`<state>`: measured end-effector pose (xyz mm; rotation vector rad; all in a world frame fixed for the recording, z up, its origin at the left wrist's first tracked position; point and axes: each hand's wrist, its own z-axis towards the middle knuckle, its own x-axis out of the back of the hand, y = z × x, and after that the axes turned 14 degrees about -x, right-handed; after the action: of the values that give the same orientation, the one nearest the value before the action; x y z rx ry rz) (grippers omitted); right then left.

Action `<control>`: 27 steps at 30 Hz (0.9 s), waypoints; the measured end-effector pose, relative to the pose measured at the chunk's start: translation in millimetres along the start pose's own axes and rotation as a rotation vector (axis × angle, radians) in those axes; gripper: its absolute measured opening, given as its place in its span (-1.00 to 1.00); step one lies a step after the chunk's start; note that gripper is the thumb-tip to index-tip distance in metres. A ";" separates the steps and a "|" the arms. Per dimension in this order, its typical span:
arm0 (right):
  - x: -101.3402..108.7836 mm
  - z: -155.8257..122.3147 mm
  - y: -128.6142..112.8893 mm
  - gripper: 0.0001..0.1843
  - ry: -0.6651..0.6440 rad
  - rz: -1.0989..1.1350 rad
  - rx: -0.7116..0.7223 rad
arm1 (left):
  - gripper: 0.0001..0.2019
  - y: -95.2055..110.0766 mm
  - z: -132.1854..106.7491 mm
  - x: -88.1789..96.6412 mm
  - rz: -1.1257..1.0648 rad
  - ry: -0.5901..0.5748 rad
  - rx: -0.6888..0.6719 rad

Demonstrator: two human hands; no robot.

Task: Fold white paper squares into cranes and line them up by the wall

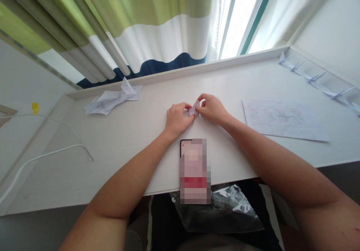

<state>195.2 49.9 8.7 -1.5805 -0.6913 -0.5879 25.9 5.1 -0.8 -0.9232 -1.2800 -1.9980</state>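
A small folded piece of white paper (pixel 193 110) is pinched between both hands over the middle of the white desk (pixel 135 146). My left hand (pixel 177 118) grips its left and lower side, thumb and index finger closed on it. On the opposite side, my right hand (pixel 211 108) holds it by thumb and fingertips. The finer folds are too small to make out. Just below the hands lies a phone (pixel 181 150), its screen blurred out, reaching over the front edge of the desk.
Crumpled and folded white papers (pixel 108 102) lie at the back left. A written lined sheet (pixel 281 120) rests on the right. Several folded paper pieces (pixel 313 78) line the right edge. A white cable (pixel 56 153) loops at left. Clear plastic (pixel 225 209) covers the lap.
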 end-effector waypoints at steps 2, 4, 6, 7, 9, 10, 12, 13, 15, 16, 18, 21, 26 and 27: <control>-1.0 -1.0 -1.9 -0.78 0.018 0.012 -0.049 | -0.82 -1.7 0.4 -2.0 -0.007 0.020 -0.013; -2.9 -1.7 -4.3 -0.77 0.039 0.015 -0.091 | -0.85 -3.1 0.5 -4.0 -0.013 0.036 -0.034; -5.4 -1.6 -6.2 -0.79 0.051 0.014 -0.123 | -0.88 -3.8 0.4 -5.2 -0.017 0.047 -0.054; -6.7 -1.2 -6.6 -0.79 0.055 0.016 -0.132 | -0.89 -3.8 0.3 -5.5 -0.018 0.050 -0.063; -9.1 0.1 -6.3 -0.75 0.063 0.031 -0.141 | -0.89 -3.6 -0.2 -5.6 -0.026 0.051 -0.080; -10.2 0.9 -5.7 -0.71 0.072 0.044 -0.143 | -0.87 -3.5 -0.4 -5.4 -0.030 0.050 -0.090; -12.0 2.5 -4.0 -0.67 0.097 0.070 -0.143 | -0.82 -3.7 -0.9 -5.1 -0.036 0.045 -0.106; -12.6 3.1 -3.2 -0.67 0.108 0.080 -0.139 | -0.80 -4.0 -1.2 -5.1 -0.035 0.040 -0.112; -12.6 3.8 -1.9 -0.69 0.116 0.095 -0.125 | -0.79 -4.9 -1.7 -5.2 -0.026 0.026 -0.123; -12.1 4.0 -1.3 -0.71 0.106 0.106 -0.113 | -0.79 -5.2 -2.0 -5.4 -0.020 0.017 -0.130; -9.9 4.6 0.4 -0.77 0.074 0.143 -0.091 | -0.80 -5.6 -2.7 -5.7 -0.006 0.000 -0.147; -5.4 7.6 6.3 -0.87 0.039 0.209 -0.047 | -0.79 -5.1 -4.3 -6.0 0.021 -0.023 -0.175; 0.2 18.5 25.7 -0.57 0.045 0.194 0.233 | -0.82 -4.5 -6.7 -6.6 0.052 -0.039 -0.209; 0.8 20.6 29.8 -0.52 0.018 0.162 0.320 | -0.81 -4.5 -7.0 -6.6 0.054 -0.038 -0.213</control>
<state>216.9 68.3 -13.6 -1.3159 -0.6042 -0.3514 24.6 1.0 -10.5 -1.0872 -1.0650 -2.1124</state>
